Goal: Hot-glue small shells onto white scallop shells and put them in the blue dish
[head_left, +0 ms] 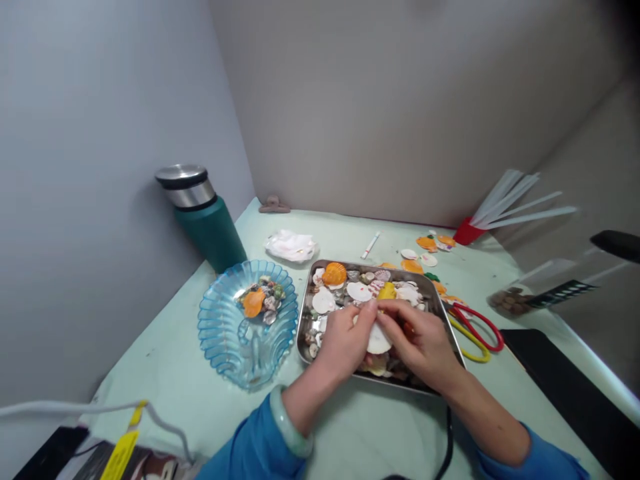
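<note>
My left hand [350,333] and my right hand [416,337] meet over a metal tray [303,313]. Between them they grip a white seashell [379,340], its fan edge turned toward me. Both sets of fingers are closed at its far end, where the fingertips pinch together; anything small between the tips is hidden. Under and around the hands the tray holds many shells, among them an orange scallop shell [335,274], a yellow shell [387,291] and a round white shell [324,301]. The hands cover part of the tray's contents.
Left of the tray sits a blue shell-shaped dish [255,367] with small shells. A green bottle [213,230] stands behind it. White tissue [291,245] lies at the back. At right are scissors [480,337], a red cup [469,231] of translucent sticks and a clear jar [513,300].
</note>
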Available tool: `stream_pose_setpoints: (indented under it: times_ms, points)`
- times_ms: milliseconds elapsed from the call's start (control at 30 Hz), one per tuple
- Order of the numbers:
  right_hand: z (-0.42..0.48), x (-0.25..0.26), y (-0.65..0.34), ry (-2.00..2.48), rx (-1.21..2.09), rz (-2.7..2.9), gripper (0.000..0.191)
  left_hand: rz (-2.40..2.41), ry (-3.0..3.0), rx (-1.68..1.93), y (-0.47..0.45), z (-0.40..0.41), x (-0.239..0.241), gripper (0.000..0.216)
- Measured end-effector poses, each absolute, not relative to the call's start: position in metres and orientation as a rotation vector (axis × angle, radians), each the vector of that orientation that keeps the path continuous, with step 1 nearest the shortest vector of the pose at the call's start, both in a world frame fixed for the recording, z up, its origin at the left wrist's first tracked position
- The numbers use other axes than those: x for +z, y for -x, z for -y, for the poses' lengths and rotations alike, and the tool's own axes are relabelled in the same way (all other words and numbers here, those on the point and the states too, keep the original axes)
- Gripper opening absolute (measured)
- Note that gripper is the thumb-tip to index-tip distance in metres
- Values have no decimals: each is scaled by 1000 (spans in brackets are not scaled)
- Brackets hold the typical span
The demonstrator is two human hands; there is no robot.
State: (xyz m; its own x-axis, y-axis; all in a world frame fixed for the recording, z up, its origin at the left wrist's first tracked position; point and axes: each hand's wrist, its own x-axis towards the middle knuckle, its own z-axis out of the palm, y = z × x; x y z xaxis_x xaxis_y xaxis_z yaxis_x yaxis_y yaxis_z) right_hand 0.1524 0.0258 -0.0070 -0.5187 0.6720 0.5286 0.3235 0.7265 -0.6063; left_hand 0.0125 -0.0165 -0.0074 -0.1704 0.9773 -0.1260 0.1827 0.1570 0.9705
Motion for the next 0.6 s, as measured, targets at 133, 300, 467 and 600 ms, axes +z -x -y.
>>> stream_pose_setpoints:
  times_ms: [133,300,467,600]
  points:
    - [-25,-7,-151,729,516,2141,15,-1619,-1303,1203,-11,18,-7,50]
    - [-22,-7,-152,700,471,2154,14,-1645,-1341,1240,-12,19,-8,51]
    - [-21,-7,-152,685,462,2142,13,-1639,-1382,1247,-13,19,-9,49]
    - [-22,-8,-152,680,445,2142,12,-1630,-1402,1232,-12,19,-9,50]
